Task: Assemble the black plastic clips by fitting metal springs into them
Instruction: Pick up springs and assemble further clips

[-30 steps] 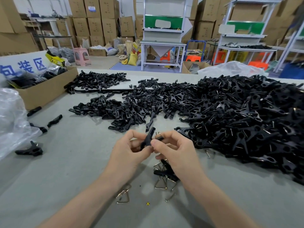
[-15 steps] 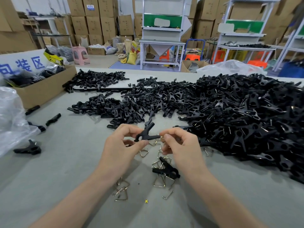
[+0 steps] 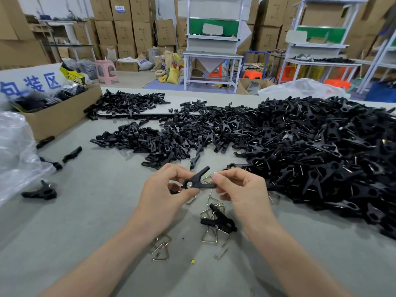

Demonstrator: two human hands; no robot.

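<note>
A black plastic clip (image 3: pixel 198 181) is held just above the grey table between both hands. My left hand (image 3: pixel 165 194) pinches its ringed left end with thumb and fingers. My right hand (image 3: pixel 242 191) pinches its right tip, and a metal spring (image 3: pixel 209 176) shows just behind the clip by those fingertips. Below the hands lies another black clip (image 3: pixel 218 220) on top of several loose triangular springs (image 3: pixel 210 237). More springs (image 3: pixel 160 249) lie near my left forearm.
A huge heap of black clips (image 3: pixel 310 151) fills the right of the table; smaller piles (image 3: pixel 150 142) lie in the middle and back. A cardboard box (image 3: pixel 60 116) and a plastic bag (image 3: pixel 15 155) sit at the left, with single clips (image 3: pixel 40 191) nearby.
The hands have drawn apart from a tight huddle. The clip has turned to lie spread out between both sets of fingertips, plainly visible.
</note>
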